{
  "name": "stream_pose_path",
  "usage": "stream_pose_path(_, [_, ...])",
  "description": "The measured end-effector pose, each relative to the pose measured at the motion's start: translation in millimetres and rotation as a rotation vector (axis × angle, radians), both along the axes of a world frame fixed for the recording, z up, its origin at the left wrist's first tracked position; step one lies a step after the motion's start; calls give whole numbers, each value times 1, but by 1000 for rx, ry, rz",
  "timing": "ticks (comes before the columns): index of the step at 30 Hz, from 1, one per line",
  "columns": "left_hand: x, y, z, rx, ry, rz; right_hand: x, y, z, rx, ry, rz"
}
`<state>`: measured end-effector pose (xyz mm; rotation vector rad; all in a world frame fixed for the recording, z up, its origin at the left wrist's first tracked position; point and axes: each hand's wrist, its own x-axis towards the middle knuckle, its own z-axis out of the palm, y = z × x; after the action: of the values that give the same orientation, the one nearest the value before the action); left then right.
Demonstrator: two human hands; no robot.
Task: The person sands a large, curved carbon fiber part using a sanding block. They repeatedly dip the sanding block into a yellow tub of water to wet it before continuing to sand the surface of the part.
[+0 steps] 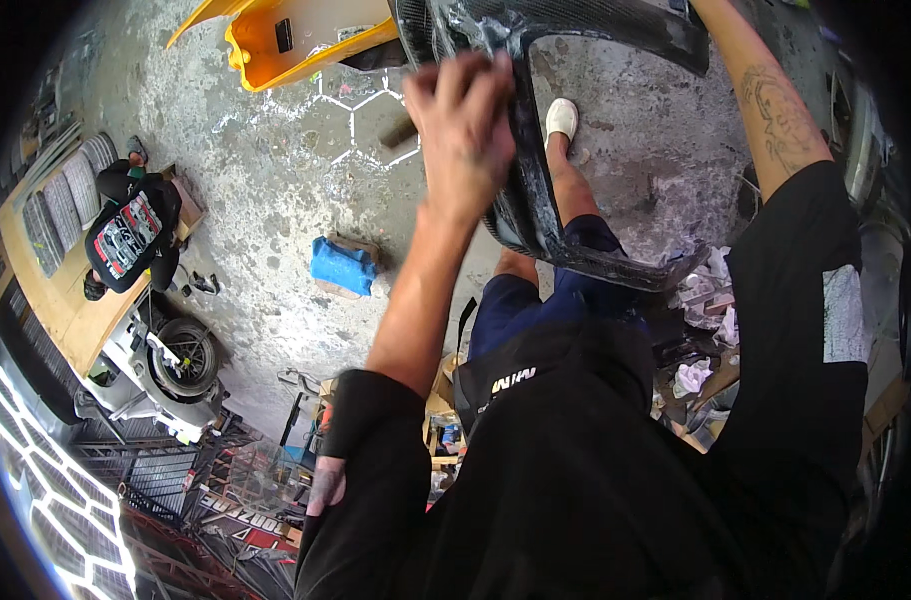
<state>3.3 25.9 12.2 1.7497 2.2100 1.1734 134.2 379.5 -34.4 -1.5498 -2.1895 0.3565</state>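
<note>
A glossy black carbon-fibre panel (533,165) with a woven surface and open, curved arms stands at the top centre, in front of my legs. My left hand (462,135) is over its left side, fingers curled and smeared by motion. A short brown handle-like piece (398,133) juts out by the little-finger side of that hand; its other end is hidden, so its kind is unclear. Pale, whitish patches show on the panel near my fingers. My right forearm (775,110) reaches up along the panel's right side, and the hand is beyond the top edge.
A yellow shell-like part (305,45) lies at the top left. On the concrete floor rests a blue cloth-like bundle (343,265). A person (133,230) crouches at far left beside a wooden board (50,280) and a motorcycle wheel (183,357). Crumpled paper (693,377) and scraps lie at right.
</note>
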Motion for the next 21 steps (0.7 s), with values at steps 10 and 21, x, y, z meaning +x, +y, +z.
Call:
stream_pose_path(10, [1,-8,-10,1,-8,40,-7,-12,8,-65,13,-14])
stream_pose_path(21, [26,-35,6,-100,-76,48,-3,-13,16,-93,-12,-45])
